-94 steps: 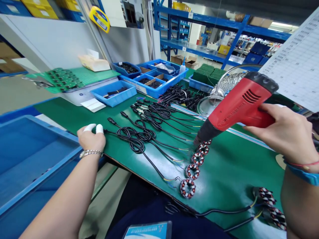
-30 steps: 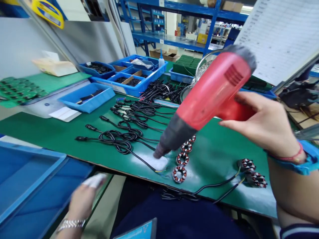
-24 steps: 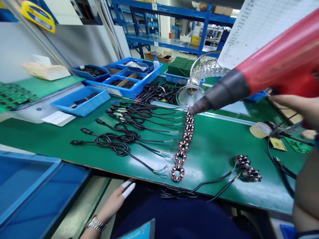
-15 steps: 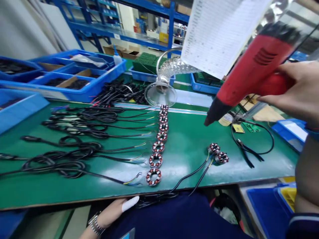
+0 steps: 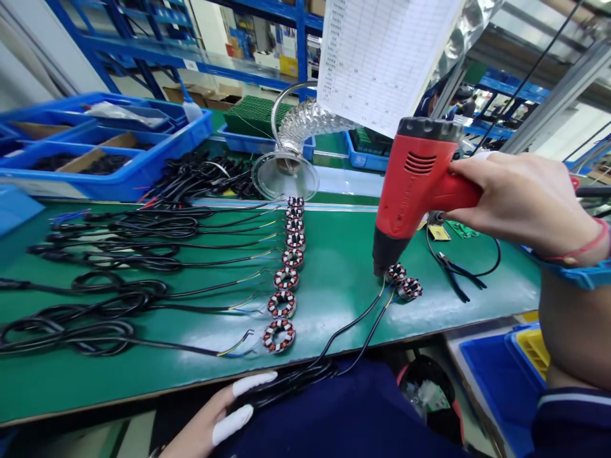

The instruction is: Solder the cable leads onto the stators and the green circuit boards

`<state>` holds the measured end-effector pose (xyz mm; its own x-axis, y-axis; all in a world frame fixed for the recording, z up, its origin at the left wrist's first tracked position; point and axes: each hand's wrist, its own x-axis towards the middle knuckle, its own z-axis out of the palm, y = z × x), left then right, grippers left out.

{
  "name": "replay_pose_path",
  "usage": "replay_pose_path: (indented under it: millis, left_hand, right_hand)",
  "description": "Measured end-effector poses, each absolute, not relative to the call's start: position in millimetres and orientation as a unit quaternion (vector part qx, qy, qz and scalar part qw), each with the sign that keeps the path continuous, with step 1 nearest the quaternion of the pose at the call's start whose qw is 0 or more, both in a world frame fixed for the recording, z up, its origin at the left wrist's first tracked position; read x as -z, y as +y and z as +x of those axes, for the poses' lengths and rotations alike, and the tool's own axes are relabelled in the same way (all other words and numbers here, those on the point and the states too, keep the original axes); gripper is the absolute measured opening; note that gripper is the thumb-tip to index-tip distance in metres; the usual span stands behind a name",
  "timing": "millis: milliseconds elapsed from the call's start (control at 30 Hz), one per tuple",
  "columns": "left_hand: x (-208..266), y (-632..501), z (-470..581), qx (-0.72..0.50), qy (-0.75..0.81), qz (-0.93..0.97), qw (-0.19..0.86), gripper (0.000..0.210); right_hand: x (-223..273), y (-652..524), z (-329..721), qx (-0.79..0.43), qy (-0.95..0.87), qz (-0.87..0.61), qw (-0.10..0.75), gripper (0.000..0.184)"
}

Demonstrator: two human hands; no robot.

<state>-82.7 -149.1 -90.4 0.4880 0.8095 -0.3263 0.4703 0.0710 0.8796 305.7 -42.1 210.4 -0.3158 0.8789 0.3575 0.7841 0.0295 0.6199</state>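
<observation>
My right hand grips a red heat gun by its handle. Its black nozzle points down, just above two small wound motor stators joined to black cables. Those cables run to a bundle at the table's front edge, by my lap. White finger covers show on my left hand, whose fingers close about the end of this bundle. A row of several loose stators stretches away from me. Left of them lie coiled black cables with bared coloured wire ends.
Pliers lie on the green table, right of the two stators. A clear extraction hood stands behind the row. Divided blue bins sit at the back left, and a paper sheet hangs above the table.
The heat gun has come down and left, turning its nozzle from a slant to almost straight down over the two stators. My left hand shows more, with two covered fingers at the cable bundle.
</observation>
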Motion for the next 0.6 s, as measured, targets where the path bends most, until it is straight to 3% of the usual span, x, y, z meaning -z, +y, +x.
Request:
replay_pose_path:
  millis: [267,600]
  left_hand:
    - [94,-156,-76,-0.132,0.493,0.716,0.476,0.049]
    - [114,-160,-74,-0.198,0.515,0.688,0.472,0.040]
  right_hand:
    - [-207,-30,309,-0.385,0.720,0.570,0.087,0.032]
    - [-206,-31,320,-0.363,0.724,0.582,0.070,0.028]
